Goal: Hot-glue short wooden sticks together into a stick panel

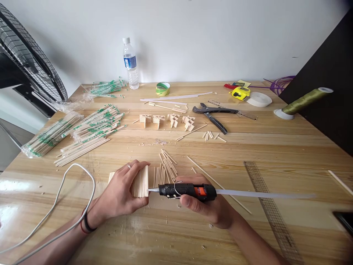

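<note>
My left hand [121, 189] grips a panel of short wooden sticks [140, 183] set side by side, thumb below and fingers above. My right hand [211, 206] is wrapped round a black glue gun [190, 191], from whose rear a long translucent glue stick [248, 193] sticks out to the right. The gun's metal nozzle is at the panel's right edge; whether it touches is too fine to tell. Behind my left hand, part of another stick piece [111, 176] shows. Loose short sticks [168, 165] lie just beyond the gun.
Small stick assemblies [158, 119] stand mid-table, with a black cutter [213, 114] to their right. Wrapped stick bundles [96, 125] and a white cable [93, 180] lie left. A clear ruler [270, 209] is at right; a bottle [130, 66] stands at the back.
</note>
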A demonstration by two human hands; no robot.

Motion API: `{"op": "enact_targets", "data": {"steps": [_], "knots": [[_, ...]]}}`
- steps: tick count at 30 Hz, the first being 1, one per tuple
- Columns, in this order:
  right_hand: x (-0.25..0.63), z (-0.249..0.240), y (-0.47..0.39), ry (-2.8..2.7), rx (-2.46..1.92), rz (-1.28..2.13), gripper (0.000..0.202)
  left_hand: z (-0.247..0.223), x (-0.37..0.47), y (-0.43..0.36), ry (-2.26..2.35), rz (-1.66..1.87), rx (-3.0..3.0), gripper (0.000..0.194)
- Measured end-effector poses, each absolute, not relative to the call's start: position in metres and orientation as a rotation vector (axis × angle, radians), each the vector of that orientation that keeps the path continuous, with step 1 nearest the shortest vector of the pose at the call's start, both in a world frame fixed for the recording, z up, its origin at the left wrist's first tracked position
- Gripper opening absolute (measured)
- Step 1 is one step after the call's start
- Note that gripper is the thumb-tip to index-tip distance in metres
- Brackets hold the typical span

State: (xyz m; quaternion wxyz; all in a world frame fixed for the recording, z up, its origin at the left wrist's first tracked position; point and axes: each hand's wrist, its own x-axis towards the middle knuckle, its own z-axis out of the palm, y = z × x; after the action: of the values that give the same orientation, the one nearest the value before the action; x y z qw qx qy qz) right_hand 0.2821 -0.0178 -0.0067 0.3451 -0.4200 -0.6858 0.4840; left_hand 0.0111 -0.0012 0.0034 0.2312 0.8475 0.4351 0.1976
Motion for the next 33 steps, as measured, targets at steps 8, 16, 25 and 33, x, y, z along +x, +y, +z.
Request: {"op": "enact_targets", "data": {"steps": [8,16,25,33], "knots": [[0.2802,-0.001,-0.0116,-1.787,-1.008,1.368,0.054,0.0014,0.0119,-0.0026,1.207,0.53,2.344,0.063],[0.2796,-0.0022,-0.0138,-1.738,-1.052,1.39,0.055,0.002,0.0128,-0.0036,1.183,0.542,2.349,0.063],[0.2782,0.0,-0.0119,-1.722,-1.057,1.418,0.057,0.0019,0.0128,-0.0039,1.19,0.516,2.347,0.065],[0.2785,-0.001,-0.0106,-1.72,-1.027,1.432,0.051,0.0002,0.0129,-0.0039,1.17,0.518,2.377,0.065]]}}
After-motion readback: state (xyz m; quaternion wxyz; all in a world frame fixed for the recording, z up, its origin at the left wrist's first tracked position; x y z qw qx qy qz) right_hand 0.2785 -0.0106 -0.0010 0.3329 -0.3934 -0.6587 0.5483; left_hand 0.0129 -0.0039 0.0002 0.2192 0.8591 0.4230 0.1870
